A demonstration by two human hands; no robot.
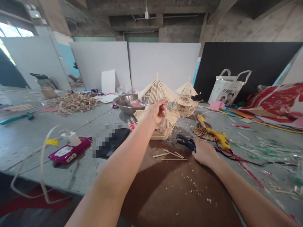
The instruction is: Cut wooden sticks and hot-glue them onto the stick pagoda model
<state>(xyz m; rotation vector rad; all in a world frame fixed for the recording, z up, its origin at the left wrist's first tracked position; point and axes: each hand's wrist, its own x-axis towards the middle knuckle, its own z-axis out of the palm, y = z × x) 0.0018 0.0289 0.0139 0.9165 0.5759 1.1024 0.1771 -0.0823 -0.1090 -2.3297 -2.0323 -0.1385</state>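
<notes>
Wooden pagoda (154, 94) sits far-centre, left hand (156, 113) curled at its roof (158, 86) (can't tell if pinching anything), right hand (205, 152) gripping blue pliers (187, 142), and one clumsy forearm bump could crack it.

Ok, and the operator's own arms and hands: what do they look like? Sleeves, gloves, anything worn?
Left hand and right hand are both ungloved. Left forearm and right forearm are bare, with no sleeve visible. No watch, bracelet, cable or marking shows on either. No ring visible, but some fingers are partly hidden.
</notes>
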